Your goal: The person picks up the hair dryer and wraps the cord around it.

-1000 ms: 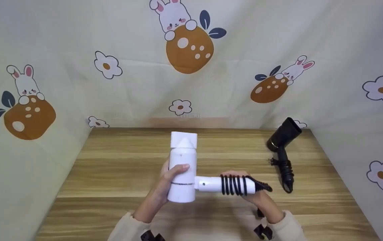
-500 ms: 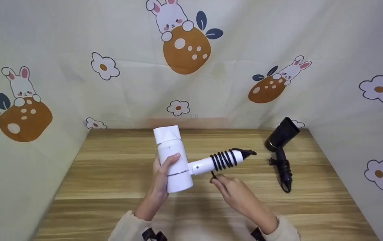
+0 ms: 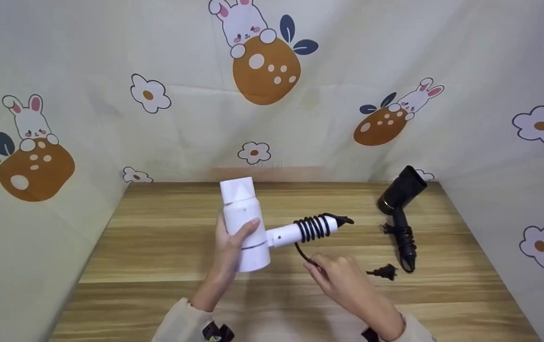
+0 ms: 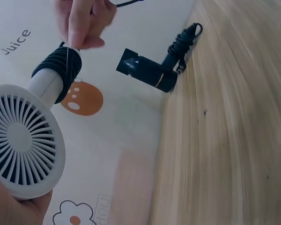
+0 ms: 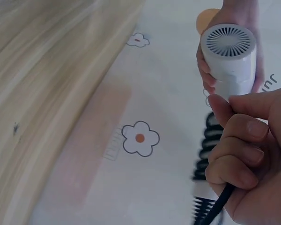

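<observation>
My left hand (image 3: 228, 244) grips the barrel of a white hair dryer (image 3: 248, 218), thumb across its front, and holds it up over the table. The dryer's handle points right, with a black cord (image 3: 313, 229) wound around it in several turns. Below the handle, my right hand (image 3: 343, 280) pinches a loose length of that cord, fingers curled. The plug (image 3: 386, 271) sticks out past the right side of this hand. In the left wrist view the dryer's round vented end (image 4: 21, 136) faces the camera. The right wrist view shows the cord (image 5: 218, 206) running through my curled fingers.
A black hair dryer (image 3: 402, 190) lies at the right back of the wooden table (image 3: 167, 266), its own cord wrapped about its handle. Printed fabric (image 3: 186, 128) with rabbits, fruit and flowers hangs behind the table and along both sides.
The white dryer has shifted left and up, its handle tilting upward. My right hand has left the handle, taken the cord's loose end and drawn it down and right; the plug now shows.
</observation>
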Demonstrator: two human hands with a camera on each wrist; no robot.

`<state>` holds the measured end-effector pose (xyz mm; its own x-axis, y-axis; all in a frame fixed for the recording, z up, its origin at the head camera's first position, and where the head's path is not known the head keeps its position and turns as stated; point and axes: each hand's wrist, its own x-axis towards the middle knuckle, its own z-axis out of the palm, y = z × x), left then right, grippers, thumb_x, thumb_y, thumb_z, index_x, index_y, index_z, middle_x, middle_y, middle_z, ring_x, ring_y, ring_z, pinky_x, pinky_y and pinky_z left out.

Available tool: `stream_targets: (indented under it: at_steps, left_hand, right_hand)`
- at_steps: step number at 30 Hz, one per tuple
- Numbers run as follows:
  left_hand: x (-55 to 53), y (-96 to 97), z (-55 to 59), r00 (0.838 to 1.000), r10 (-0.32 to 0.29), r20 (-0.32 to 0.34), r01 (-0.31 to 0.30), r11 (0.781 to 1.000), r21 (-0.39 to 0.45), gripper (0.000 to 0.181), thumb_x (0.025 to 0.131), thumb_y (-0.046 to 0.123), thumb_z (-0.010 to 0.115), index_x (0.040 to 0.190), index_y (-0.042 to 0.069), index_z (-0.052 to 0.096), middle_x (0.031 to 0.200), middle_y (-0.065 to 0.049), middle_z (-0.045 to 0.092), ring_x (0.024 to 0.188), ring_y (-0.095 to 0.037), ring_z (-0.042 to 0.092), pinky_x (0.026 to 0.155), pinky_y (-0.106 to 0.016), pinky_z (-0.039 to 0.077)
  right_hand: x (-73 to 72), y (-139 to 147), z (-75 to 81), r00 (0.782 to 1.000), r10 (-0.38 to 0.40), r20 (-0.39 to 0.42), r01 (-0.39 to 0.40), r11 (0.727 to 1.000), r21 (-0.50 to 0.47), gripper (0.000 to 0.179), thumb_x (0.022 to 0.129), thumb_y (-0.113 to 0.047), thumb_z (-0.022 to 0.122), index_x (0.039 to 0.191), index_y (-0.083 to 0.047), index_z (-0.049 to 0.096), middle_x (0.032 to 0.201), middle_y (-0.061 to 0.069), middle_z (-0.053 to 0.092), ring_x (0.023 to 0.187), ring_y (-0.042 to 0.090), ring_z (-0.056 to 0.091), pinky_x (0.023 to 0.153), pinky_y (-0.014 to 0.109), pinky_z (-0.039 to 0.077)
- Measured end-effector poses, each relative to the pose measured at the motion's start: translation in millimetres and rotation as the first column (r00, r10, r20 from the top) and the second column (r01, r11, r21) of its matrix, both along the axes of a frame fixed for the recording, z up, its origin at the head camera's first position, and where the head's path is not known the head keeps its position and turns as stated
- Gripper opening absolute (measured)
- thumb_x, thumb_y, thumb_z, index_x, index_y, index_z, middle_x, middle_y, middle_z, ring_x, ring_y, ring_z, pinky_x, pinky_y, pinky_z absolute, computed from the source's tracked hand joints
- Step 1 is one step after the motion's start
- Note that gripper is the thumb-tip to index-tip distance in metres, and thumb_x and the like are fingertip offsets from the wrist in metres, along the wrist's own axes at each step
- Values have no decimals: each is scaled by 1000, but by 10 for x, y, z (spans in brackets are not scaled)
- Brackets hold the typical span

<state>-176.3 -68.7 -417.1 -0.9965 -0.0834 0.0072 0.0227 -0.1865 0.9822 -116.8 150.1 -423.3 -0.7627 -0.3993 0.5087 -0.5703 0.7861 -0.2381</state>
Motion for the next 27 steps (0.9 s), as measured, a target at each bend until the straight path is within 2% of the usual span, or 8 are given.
stream_targets:
  at_steps: [6, 10, 14, 20, 24, 27]
  left_hand:
    - [-23, -29, -55, 1000, 0, -23, -2, 996, -86, 60, 79, 14, 67, 129, 4, 34, 101, -11, 55, 85, -18, 57, 74, -33, 50]
    - [-17, -25, -59, 998, -38, -54, 29, 987, -160, 62, 77, 15, 70, 126, 1, 35, 99, -14, 56, 83, -18, 58, 71, -34, 51]
    - [-10, -14, -52, 991, -122, -47, 109, 970, -217, 63, 77, 17, 72, 125, 0, 36, 98, -16, 57, 81, -19, 59, 68, -35, 52]
    - [20, -15, -23, 976, -217, -1, 208, 937, -281, 69, 77, 20, 71, 131, -2, 33, 102, -18, 55, 82, -20, 58, 69, -34, 52]
    - [22, -8, -17, 962, -273, 21, 267, 917, -296, 69, 76, 22, 71, 129, -2, 34, 103, -18, 55, 82, -20, 59, 69, -35, 53]
    - [29, -7, -27, 949, -311, 45, 310, 903, -297, 70, 76, 23, 71, 130, -2, 34, 103, -18, 55, 82, -20, 60, 69, -35, 54]
  right_hand:
    - [26, 59, 102, 999, 14, -48, -14, 1000, -1, 19, 80, -17, 71, 67, -17, 57, 55, -12, 43, 49, -3, 31, 43, 9, 25]
    - [2, 80, 145, 989, 29, -145, -29, 1000, -3, 15, 75, -18, 75, 69, -17, 62, 59, -10, 54, 52, -2, 41, 44, 13, 33]
    - [-31, 104, 172, 976, 53, -211, -62, 997, -36, 13, 73, -21, 78, 74, -17, 65, 68, -9, 63, 60, 2, 51, 50, 17, 41]
    - [-93, 162, 194, 971, 99, -219, -125, 986, -107, 14, 72, -22, 77, 76, -14, 67, 68, -9, 60, 60, 2, 42, 51, 12, 35]
    - [-127, 188, 171, 963, 115, -244, -147, 982, -118, 16, 69, -23, 79, 76, -14, 68, 69, -8, 60, 61, 2, 42, 53, 11, 35]
    - [-145, 193, 145, 963, 137, -232, -173, 974, -145, 18, 66, -23, 80, 77, -15, 68, 69, -9, 60, 61, 3, 42, 54, 11, 35]
